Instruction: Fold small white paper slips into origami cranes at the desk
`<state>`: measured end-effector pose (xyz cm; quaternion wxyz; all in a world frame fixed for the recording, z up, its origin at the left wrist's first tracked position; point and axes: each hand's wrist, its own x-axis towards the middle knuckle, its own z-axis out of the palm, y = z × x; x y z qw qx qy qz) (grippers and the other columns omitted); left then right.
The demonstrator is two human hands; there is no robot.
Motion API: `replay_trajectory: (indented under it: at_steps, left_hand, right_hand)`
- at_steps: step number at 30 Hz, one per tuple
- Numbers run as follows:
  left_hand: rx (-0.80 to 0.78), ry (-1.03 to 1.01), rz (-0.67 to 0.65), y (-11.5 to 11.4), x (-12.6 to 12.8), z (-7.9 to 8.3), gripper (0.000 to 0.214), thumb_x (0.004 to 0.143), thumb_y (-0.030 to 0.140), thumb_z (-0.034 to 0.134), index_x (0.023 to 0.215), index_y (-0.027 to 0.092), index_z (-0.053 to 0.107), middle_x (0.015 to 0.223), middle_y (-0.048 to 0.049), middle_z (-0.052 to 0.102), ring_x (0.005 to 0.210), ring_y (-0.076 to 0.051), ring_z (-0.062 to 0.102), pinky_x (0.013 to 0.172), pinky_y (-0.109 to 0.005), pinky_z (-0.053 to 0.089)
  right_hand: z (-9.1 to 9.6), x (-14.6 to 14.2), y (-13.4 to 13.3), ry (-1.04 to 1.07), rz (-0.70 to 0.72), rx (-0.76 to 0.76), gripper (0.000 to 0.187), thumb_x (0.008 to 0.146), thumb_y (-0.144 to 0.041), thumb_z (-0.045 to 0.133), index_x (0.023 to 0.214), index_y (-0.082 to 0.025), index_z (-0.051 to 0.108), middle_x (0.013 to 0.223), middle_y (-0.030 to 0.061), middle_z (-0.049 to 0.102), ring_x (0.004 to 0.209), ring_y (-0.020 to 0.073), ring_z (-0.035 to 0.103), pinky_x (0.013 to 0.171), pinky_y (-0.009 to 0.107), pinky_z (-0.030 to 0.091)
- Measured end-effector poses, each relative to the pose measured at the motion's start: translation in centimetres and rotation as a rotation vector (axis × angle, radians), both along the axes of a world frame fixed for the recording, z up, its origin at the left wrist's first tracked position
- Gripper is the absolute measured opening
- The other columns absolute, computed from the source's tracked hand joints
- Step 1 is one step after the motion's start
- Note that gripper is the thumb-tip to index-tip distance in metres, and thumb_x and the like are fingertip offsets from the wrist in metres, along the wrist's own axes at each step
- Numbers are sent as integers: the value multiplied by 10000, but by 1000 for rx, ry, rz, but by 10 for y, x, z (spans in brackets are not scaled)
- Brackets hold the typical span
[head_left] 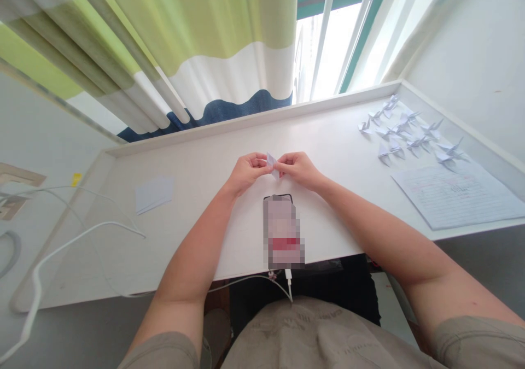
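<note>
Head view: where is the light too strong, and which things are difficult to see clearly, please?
In the head view, the window glares almost white; same view, the phone is covered by mosaic blocks; also there, writing on the lined sheet is too small to read, and creases on the folded paper are hard to see.

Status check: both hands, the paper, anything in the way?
Left hand and right hand: both pinching folded paper. Paper small, partly hidden by fingers. Phone between forearms, nearer the body, not blocking.
</note>
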<state>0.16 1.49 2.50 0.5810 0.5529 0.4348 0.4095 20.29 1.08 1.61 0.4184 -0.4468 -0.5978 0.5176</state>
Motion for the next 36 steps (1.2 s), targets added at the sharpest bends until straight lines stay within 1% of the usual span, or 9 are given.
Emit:
replay_trajectory:
  at_steps: [3,6,11,17,21,24,29,33,36]
  left_hand:
    - [-14,2,-15,1,0,-1,390,651,282,957,966,149,770,898,-64,792,819,-168,725,844,-326,538]
    - [-18,-5,-7,1,1,-2,386,642,303,964,944,148,780,921,-78,800,838,-181,727,859,-343,546]
    - [-7,-91,125,-1,8,-2,388,655,317,959,964,161,785,926,-74,808,861,-189,725,901,-372,546]
    - [-22,-166,119,-7,17,0,401,657,340,969,961,161,779,976,-74,805,918,-198,725,965,-398,547]
    - [-91,-185,95,-8,17,3,478,645,332,982,1032,164,757,953,-67,802,929,-207,760,984,-406,556]
    - [-136,-136,83,-6,13,6,439,714,417,938,1017,162,750,846,-60,788,880,-229,793,920,-398,578]
    - [-75,-60,96,-3,8,6,447,695,470,953,931,148,754,843,-77,801,776,-220,791,817,-366,591]
    - [2,-45,56,-4,9,2,490,699,485,956,1006,155,762,918,-89,819,780,-221,794,804,-372,596]
    - [76,-13,67,-5,10,1,497,721,498,943,1033,154,766,916,-89,818,772,-215,789,799,-374,596]
  right_hand:
    - [-2,-2,0,8,-14,6,321,784,-468,829,709,-178,713,672,27,716,630,144,625,608,279,470]
    - [-6,-2,3,82,-4,6,322,796,-487,815,809,-177,729,764,39,745,674,154,657,655,298,525]
    - [-5,0,6,163,-60,85,404,805,-543,838,974,-201,704,852,32,752,737,169,708,735,349,592]
    - [-3,1,6,209,-24,76,466,783,-621,844,932,-207,688,834,47,769,715,185,741,753,388,624]
    - [-5,3,7,149,-80,147,402,796,-558,843,942,-211,702,821,38,762,702,183,719,726,386,612]
    - [-4,6,7,37,-111,215,305,831,-497,812,910,-217,720,816,35,754,683,172,681,699,377,578]
    - [-1,9,6,-42,-129,276,201,863,-425,772,901,-230,741,817,35,748,734,188,668,740,391,556]
    - [2,8,5,-58,-146,299,211,845,-441,788,869,-235,752,844,37,766,791,198,669,765,388,553]
    - [3,8,5,-46,-135,287,235,829,-461,810,854,-232,765,834,39,768,789,199,670,760,385,554]
